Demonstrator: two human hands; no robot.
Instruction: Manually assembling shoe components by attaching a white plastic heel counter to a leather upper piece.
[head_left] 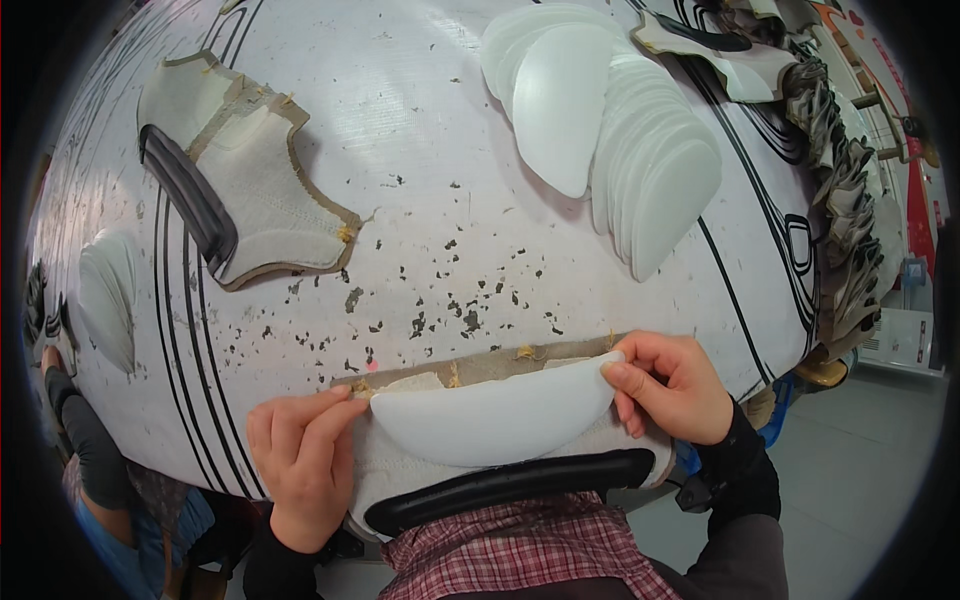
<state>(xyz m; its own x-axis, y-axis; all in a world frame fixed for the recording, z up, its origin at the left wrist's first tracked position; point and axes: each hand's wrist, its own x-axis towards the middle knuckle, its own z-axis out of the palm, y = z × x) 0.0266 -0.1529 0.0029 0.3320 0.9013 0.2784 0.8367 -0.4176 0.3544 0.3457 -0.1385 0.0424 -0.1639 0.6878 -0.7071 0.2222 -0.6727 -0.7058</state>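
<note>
At the table's near edge lies a beige fabric shoe upper [400,475], its inner side up, with a padded black collar [510,490] toward me. A white half-moon stiffener [490,415] rests on it, long edge facing away. My left hand [305,455] is closed on the upper's left edge, its fingertips beside the stiffener's left tip. With thumb on top and fingers beneath, my right hand [675,385] pinches the stiffener's right tip together with the upper's edge. Yellowish thread ends [525,352] show along the far edge.
Another shoe upper [265,185] lies at the far left. Fanned white stiffeners [650,170] are spread at the far right, with more [107,300] at the left rim. Stacked uppers [850,220] line the right edge. A co-worker's arm [85,430] shows at lower left.
</note>
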